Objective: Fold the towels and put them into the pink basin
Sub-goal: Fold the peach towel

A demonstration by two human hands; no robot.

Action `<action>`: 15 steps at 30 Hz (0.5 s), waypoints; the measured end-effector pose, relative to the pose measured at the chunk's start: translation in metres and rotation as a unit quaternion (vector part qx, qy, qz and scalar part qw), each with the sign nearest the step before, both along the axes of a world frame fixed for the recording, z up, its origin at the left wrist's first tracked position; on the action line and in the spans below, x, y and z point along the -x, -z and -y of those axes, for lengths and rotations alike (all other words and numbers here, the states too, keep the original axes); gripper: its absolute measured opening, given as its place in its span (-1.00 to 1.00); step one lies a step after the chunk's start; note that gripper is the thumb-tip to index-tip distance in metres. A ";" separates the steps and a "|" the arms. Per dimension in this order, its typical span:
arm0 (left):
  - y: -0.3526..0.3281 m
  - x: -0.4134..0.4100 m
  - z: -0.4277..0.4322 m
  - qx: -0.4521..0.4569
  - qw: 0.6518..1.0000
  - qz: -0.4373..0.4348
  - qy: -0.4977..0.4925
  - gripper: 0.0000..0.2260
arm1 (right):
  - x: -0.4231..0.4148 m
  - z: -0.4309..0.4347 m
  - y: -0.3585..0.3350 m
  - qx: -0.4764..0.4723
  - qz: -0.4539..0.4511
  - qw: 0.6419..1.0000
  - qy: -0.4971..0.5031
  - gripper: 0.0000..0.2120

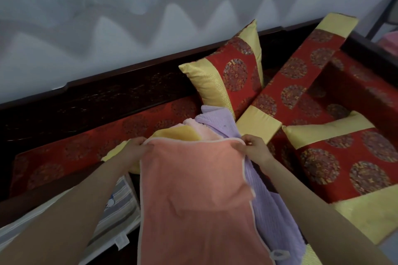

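An orange towel (193, 196) with a pale trim hangs spread out in front of me. My left hand (135, 148) pinches its top left corner and my right hand (254, 146) pinches its top right corner. Behind and under it lies a pile of towels: a lilac one (224, 123) that trails down to the right, a yellow one (178, 134) and a pale pink one (192, 123). No pink basin shows in this view.
The towels rest on a dark wooden sofa (97, 92) with red seat cushions. Red and yellow pillows stand behind (232, 71) and to the right (353, 157). A striped cloth (116, 211) lies at the lower left. A grey patterned wall is behind.
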State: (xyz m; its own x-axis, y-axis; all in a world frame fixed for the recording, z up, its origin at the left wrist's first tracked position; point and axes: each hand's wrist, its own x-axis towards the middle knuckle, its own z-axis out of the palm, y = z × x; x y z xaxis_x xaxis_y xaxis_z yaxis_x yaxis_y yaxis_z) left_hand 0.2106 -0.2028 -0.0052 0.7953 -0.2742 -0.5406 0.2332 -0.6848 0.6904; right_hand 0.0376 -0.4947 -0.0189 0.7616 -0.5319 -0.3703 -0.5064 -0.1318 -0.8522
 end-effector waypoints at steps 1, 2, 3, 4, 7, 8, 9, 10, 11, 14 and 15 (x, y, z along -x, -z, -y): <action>0.002 -0.001 0.001 -0.008 1.000 -0.015 0.016 -0.87 | -0.004 -0.001 0.000 0.010 -0.039 0.999 -0.022 -0.82; 0.000 -0.002 0.002 -0.006 0.999 -0.032 0.021 -0.85 | -0.008 -0.001 0.000 0.016 -0.067 0.997 -0.032 -0.79; -0.002 -0.003 0.003 0.003 0.999 -0.049 0.018 -0.85 | -0.012 -0.001 0.000 0.017 -0.082 0.996 -0.030 -0.75; -0.004 -0.005 0.004 0.013 0.998 -0.067 0.012 -0.86 | -0.015 0.000 0.000 0.014 -0.089 0.996 -0.022 -0.70; -0.016 -0.011 0.007 0.054 0.985 -0.165 -0.012 -0.81 | -0.020 0.003 -0.008 -0.004 -0.108 0.994 -0.029 -0.55; -0.021 -0.012 0.007 0.068 0.976 -0.207 -0.012 -0.78 | -0.021 0.005 -0.012 -0.033 -0.105 0.993 -0.032 -0.55; -0.026 -0.013 0.008 0.082 0.966 -0.244 -0.003 -0.75 | -0.021 0.007 -0.016 -0.076 -0.094 0.992 -0.037 -0.59; -0.031 -0.012 0.008 0.095 0.957 -0.272 0.013 -0.73 | -0.020 0.009 -0.021 -0.128 -0.079 0.988 -0.042 -0.64; -0.035 -0.012 0.007 0.111 0.949 -0.294 0.031 -0.73 | -0.019 0.012 -0.024 -0.172 -0.075 0.981 -0.052 -0.70; -0.049 -0.010 0.001 0.133 0.934 -0.320 0.082 -0.73 | -0.019 0.020 -0.032 -0.211 -0.104 0.967 -0.101 -0.76; -0.053 -0.009 -0.002 0.135 0.931 -0.324 0.097 -0.73 | -0.019 0.022 -0.035 -0.209 -0.114 0.964 -0.119 -0.79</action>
State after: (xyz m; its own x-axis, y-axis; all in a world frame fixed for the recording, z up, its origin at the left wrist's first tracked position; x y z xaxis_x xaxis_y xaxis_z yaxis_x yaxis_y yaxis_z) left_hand 0.2199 -0.2011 0.0473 0.2476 -0.5745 -0.7801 0.5498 -0.5797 0.6014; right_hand 0.0563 -0.5163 0.0161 0.7173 -0.1196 -0.6864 -0.6844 0.0635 -0.7263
